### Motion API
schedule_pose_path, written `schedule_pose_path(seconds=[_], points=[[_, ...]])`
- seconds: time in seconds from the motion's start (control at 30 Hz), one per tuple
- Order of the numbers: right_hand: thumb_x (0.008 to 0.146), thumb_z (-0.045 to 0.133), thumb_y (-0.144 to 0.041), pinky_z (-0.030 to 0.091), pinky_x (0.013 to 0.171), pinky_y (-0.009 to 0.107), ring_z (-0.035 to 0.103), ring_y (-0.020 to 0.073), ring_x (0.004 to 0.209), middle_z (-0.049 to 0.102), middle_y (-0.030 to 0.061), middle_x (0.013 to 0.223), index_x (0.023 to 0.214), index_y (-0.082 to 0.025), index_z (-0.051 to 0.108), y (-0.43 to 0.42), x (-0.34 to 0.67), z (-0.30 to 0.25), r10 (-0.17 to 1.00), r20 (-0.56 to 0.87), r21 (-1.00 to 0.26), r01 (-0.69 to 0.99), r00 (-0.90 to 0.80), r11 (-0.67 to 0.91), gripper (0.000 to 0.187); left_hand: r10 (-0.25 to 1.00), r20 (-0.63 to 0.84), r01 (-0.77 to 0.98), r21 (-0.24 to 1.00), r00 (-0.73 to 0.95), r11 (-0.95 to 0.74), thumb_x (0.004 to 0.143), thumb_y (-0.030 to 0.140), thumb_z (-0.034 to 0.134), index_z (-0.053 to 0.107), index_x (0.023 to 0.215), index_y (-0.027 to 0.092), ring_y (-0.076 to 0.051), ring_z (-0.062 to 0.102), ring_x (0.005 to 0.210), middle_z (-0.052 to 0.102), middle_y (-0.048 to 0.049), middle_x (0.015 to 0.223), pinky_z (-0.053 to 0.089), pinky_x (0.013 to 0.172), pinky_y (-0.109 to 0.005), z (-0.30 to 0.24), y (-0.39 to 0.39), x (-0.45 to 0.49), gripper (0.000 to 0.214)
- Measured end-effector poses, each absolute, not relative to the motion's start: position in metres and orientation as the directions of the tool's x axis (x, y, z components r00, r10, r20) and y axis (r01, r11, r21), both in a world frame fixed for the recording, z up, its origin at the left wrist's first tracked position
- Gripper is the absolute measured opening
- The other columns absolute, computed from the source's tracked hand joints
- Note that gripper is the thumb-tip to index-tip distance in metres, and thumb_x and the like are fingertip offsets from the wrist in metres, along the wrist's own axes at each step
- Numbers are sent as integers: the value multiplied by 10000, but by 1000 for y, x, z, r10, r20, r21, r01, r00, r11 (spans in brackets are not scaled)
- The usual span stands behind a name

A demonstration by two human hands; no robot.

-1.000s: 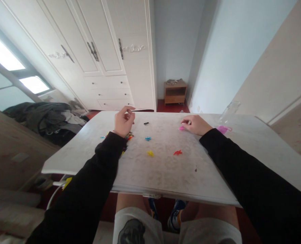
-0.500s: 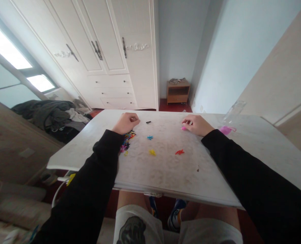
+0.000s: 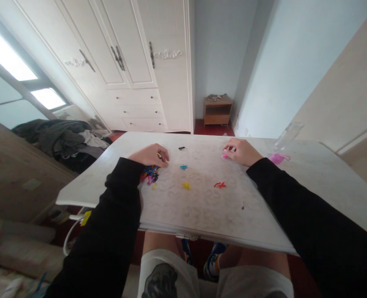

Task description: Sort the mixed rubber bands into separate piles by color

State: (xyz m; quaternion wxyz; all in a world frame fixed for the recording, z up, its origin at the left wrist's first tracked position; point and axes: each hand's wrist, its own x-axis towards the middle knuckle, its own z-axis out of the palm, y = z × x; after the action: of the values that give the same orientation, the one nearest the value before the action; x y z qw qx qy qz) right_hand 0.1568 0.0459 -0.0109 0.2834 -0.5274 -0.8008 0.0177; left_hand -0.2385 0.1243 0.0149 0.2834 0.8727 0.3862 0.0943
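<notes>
My left hand point(image 3: 152, 155) is curled at the far edge of a mixed pile of small coloured rubber bands point(image 3: 150, 174), partly covering it. Its fingers are bent together, and what they hold, if anything, I cannot make out. Across the table, my right hand point(image 3: 241, 151) rests with thumb and fingertips pinched at pink rubber bands point(image 3: 224, 156). Between the hands lie a black bit point(image 3: 181, 148), a blue cluster point(image 3: 183, 167), a yellow cluster point(image 3: 186, 186) and a red cluster point(image 3: 220, 185). One loose yellow band point(image 3: 154, 186) sits just below the mixed pile.
Beyond my right hand are a pink pouch-like item point(image 3: 279, 158) and a clear bottle-like container point(image 3: 289, 136). The white table point(image 3: 198, 215) has its near edge above my knees. Behind it stand a white wardrobe point(image 3: 171, 95) and a small wooden cabinet point(image 3: 217, 120).
My left hand has moved slightly left and toward me, down onto the mixed pile, with its fingers turned downward. My right hand stays at the pink bands.
</notes>
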Motion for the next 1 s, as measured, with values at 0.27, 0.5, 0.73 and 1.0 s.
schedule_pose_path(seconds=[0.27, 0.5, 0.73, 1.0], points=[[842, 609, -221, 490, 741, 338, 657, 212, 751, 737, 98, 869, 813, -157, 757, 45, 155, -10, 856, 434, -327, 836, -281, 440, 164, 726, 40, 538, 643, 687, -545, 671, 247, 787, 769, 890, 155, -98, 551, 543, 687, 6, 642, 401, 534, -213, 18, 118, -231, 238], [854, 603, -215, 492, 746, 340, 658, 215, 765, 739, 107, 880, 826, -147, 753, 42, 153, -7, 857, 436, -342, 831, -274, 439, 167, 716, 140, 334, 812, 684, -478, 701, 272, 826, 731, 900, 153, -108, 618, 550, 701, -8, 641, 475, 542, -208, 17, 108, -216, 251], [883, 607, -208, 518, 824, 365, 674, 233, 860, 746, 103, 925, 869, -173, 759, 26, 126, 6, 794, 470, -371, 729, -386, 575, 157, 707, 252, 122, 893, 660, -433, 652, 337, 918, 718, 775, 136, -172, 746, 697, 771, -82, 756, 603, 658, -258, 6, 100, -196, 309], [959, 663, -336, 494, 1095, 489, 644, 285, 1261, 684, 147, 1364, 1193, -214, 748, -1, 86, 9, 669, 378, -424, 523, -640, 739, 278, 720, 223, 74, 932, 658, -356, 637, 296, 943, 746, 753, 126, -174, 762, 705, 790, -89, 772, 634, 697, -261, -3, 90, -182, 285]])
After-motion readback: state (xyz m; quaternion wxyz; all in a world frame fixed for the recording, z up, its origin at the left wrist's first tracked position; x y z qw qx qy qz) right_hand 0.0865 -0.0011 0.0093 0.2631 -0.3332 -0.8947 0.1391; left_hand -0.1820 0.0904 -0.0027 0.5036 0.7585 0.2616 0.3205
